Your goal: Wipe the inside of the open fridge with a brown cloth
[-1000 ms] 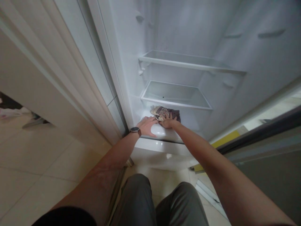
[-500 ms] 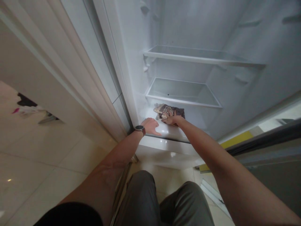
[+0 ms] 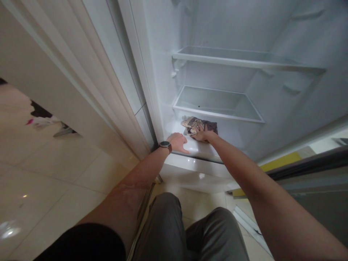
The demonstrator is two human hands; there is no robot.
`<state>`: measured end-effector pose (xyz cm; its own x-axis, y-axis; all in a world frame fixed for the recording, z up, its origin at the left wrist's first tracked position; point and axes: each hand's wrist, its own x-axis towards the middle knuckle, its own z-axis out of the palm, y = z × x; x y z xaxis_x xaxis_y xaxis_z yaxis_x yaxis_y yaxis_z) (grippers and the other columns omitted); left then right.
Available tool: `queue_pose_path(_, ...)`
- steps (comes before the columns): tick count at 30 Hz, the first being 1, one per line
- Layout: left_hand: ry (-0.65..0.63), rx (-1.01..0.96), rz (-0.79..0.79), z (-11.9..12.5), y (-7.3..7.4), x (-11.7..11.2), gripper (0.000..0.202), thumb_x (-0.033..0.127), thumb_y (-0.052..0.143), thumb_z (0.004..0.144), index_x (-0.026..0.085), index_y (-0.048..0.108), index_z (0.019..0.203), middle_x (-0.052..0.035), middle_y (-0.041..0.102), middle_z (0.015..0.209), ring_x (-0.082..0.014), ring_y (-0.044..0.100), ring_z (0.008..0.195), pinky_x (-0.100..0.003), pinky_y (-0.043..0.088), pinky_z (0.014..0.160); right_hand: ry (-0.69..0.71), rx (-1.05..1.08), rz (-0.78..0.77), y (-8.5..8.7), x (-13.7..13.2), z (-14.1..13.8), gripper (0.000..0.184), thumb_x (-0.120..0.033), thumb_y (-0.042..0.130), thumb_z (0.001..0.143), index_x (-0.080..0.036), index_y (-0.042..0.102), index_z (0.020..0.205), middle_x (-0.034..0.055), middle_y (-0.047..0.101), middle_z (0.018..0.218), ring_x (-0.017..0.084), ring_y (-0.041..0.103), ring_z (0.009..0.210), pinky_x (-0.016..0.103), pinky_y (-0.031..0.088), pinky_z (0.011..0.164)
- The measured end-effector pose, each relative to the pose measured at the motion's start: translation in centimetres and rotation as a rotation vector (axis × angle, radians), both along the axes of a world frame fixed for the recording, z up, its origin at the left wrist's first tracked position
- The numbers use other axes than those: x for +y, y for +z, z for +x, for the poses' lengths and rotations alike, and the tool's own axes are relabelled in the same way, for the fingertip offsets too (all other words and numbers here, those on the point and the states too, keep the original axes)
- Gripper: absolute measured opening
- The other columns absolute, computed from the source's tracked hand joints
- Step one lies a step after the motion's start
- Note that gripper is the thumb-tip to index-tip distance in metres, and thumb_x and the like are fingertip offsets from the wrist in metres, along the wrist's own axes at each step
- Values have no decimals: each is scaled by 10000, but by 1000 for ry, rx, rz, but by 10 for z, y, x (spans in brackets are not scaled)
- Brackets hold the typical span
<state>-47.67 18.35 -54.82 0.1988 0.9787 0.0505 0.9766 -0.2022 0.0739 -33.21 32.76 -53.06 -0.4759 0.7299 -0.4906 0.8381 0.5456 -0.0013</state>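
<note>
An open fridge [image 3: 217,29] stands before the person, its white inside lit and bare of food. Its floor is a glossy white ledge [image 3: 201,148] above a closed drawer front [image 3: 195,170]. Two glass shelves are set above it: the upper shelf [image 3: 244,59] runs wide across the cavity, the lower shelf [image 3: 217,105] sits just over the ledge. The room has pale, shiny floor tiles [image 3: 54,174]; a white door panel [image 3: 67,79] slants along the left, and a dark door edge with a yellow strip [image 3: 280,159] shows at the right.

One cloth [image 3: 202,125], dark with a pale patterned part, lies on the ledge under the lower shelf, toward the back. The right hand [image 3: 201,135] presses flat on its near edge, fingers spread, not clenched around it. The left hand [image 3: 178,141], with one watch [image 3: 165,145] on the wrist, rests open on the ledge just left of the cloth, holding nothing. Two knees in grey trousers [image 3: 187,232] show below.
</note>
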Motion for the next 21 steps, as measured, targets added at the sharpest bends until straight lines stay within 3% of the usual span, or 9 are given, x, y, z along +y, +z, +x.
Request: queue_pose_path(21,5,-4,-1,0,-3,2,621,817,657,735,207,700,630,-115,714,694,-270,668,725,-353,314,631,0,-8,11,-6,6,-4,846,-749,301,981,-458,-107,1662,-116,-234,1722,462,-178,1590,812,62,1206)
